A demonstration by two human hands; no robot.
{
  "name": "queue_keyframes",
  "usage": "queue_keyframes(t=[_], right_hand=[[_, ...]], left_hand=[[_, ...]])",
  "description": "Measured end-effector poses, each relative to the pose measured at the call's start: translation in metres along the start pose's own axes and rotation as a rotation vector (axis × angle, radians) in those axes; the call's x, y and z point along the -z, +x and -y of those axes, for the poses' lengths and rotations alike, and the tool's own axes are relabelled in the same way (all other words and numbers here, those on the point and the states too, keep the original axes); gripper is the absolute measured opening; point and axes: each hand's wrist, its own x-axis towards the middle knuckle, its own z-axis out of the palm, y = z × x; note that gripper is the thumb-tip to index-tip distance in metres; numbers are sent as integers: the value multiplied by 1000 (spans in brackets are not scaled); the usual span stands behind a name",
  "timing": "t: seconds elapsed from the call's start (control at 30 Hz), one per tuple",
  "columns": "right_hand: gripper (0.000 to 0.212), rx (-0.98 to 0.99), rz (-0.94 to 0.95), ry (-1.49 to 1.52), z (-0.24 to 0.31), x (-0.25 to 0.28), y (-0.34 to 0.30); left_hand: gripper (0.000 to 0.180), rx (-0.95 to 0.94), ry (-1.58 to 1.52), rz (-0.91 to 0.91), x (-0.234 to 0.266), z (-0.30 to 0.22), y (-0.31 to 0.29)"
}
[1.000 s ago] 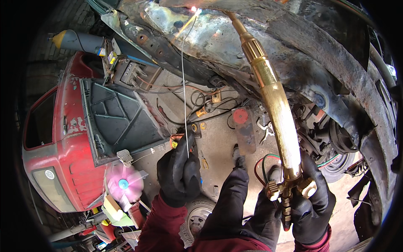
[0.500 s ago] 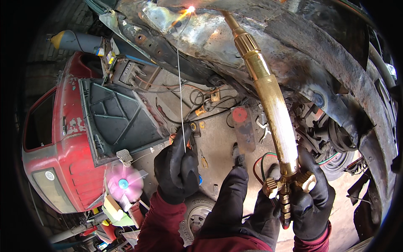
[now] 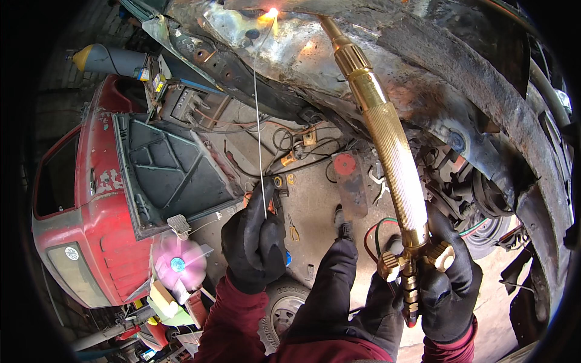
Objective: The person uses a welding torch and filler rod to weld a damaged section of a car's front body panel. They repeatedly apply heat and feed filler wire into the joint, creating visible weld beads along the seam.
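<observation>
My left hand (image 3: pixel 254 245), in a black glove, is closed round a thin filler rod (image 3: pixel 258 121) that runs upward. The rod's far tip meets a bright glowing spot (image 3: pixel 273 13) on the worn metal car panel (image 3: pixel 290 60). In my right hand (image 3: pixel 451 284), also gloved in black, I grip the lower end of a brass gas torch (image 3: pixel 393 151), beside its two valve knobs. The torch slants up and left, its narrow nozzle close to the panel, to the right of the glow. The very end of the nozzle is hard to make out.
A red vehicle cab (image 3: pixel 103 199) stands at the left beside a dark panel (image 3: pixel 169 169). A pink fan (image 3: pixel 178 264) is below it. Cables, pliers (image 3: pixel 293 230) and a grinder (image 3: pixel 290 158) lie on the floor. A grey cylinder (image 3: pixel 115 62) is at the upper left.
The torch and the rod's upper part have shifted very slightly left. The orange flare at the glowing spot is shorter now. Both hands keep their hold.
</observation>
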Motion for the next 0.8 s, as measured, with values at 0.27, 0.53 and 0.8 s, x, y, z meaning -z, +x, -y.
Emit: queue_keyframes(t=[0.27,0.53,0.8], right_hand=[[104,-50,-72,-161,4,-1,0],[90,-63,-12,-180,17,4,-7],[80,115,5,-146,3,3,-2]], left_hand=[[54,-22,21,3,2,-1,3],[54,10,-10,7,3,-4,1],[54,-37,24,-10,2,-5,4]])
